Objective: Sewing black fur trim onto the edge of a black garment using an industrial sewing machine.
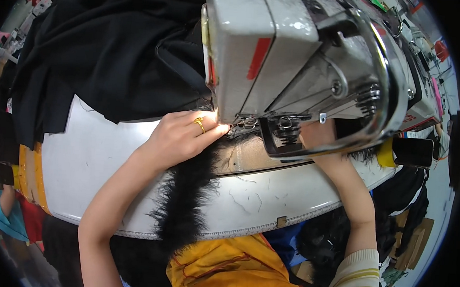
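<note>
A grey-white sewing machine (pixel 245 45) fills the upper middle. My left hand (pixel 181 136), with a gold ring on one finger, is right at the machine's lit stitching area. Its fingers are pressed together on the black fur trim (pixel 188 198), which runs from the machine under my hand and over the table's near edge. Black cloth (pixel 120 54) lies spread beyond my left hand. My right hand (pixel 318 140) is on the machine's right side, behind its metal guard. The machine hides its fingers, and a bit of black fur shows beside it.
The white table (pixel 94 162) has a measuring tape along its near edge and loose threads on top. An orange apron (pixel 229 263) covers my lap. Dark fur and fabric (pixel 329 242) hang at the lower right, near cardboard (pixel 417 241). Another person's teal sleeve (pixel 7 217) shows far left.
</note>
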Action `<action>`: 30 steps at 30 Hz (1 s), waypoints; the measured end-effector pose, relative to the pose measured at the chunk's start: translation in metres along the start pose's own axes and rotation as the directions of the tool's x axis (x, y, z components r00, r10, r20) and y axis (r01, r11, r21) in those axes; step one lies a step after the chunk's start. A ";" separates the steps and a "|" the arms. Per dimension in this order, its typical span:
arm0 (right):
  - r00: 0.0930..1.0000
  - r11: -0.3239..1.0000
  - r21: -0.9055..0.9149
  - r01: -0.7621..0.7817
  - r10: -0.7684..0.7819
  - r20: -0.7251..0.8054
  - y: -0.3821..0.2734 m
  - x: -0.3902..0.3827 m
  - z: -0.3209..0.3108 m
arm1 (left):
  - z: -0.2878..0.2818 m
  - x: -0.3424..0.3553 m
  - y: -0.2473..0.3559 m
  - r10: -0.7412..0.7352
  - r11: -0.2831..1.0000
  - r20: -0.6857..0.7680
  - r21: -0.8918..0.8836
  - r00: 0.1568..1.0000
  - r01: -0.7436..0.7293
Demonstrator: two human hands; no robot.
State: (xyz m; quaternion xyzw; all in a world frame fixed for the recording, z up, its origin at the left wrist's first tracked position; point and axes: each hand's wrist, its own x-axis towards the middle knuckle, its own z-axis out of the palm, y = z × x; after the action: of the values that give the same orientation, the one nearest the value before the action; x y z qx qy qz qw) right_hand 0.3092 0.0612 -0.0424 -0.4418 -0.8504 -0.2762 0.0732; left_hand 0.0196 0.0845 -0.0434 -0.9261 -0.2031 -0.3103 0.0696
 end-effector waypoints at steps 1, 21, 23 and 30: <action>0.998 0.999 0.020 0.028 -0.027 -0.061 0.001 0.001 0.000 | 0.001 0.000 0.000 -0.011 0.998 0.000 -0.058 1.000 0.010; 0.994 0.726 0.680 -0.100 0.109 0.029 0.028 -0.027 0.078 | 0.030 -0.004 -0.008 -0.003 0.997 -0.173 -0.073 0.985 -0.009; 0.997 0.815 0.579 0.030 0.015 -0.073 0.029 -0.007 0.070 | 0.022 0.001 -0.008 0.028 0.999 -0.081 -0.018 0.996 -0.030; 0.967 0.814 0.522 0.256 -0.221 -0.129 -0.031 -0.017 -0.057 | 0.002 -0.029 0.038 -0.258 0.890 0.067 -0.372 0.964 0.264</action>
State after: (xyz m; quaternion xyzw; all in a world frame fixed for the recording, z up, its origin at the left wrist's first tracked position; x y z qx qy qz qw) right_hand 0.2881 0.0043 -0.0134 -0.2849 -0.9394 -0.0489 0.1844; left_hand 0.0154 0.0403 -0.0627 -0.8887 -0.2627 -0.3429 -0.1538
